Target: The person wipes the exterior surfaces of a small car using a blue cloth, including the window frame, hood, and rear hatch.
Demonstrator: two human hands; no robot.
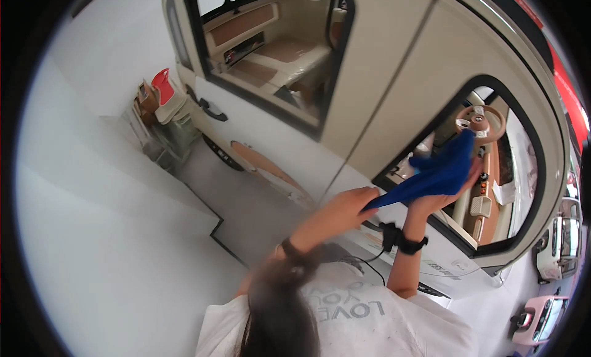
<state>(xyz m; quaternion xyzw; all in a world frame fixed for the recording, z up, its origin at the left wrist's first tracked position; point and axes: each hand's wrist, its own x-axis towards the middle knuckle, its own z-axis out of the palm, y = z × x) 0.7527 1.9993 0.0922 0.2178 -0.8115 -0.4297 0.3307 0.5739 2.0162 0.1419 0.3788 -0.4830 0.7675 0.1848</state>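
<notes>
A blue cloth stretches between my two hands in front of the front side window of a beige and white small car. One end of it is pinched in the fingers of my left hand. My right hand lies under and behind the cloth, partly covered by it, with the palm against the fabric. Part of the cloth is blurred and rises in front of the brown steering wheel, seen through the window. A black band with a cable is strapped around my right wrist.
The car's rear side window and black door handle are up and to the left. Boxes and bags stand by the white wall. A pink small vehicle and a white one are at the far right.
</notes>
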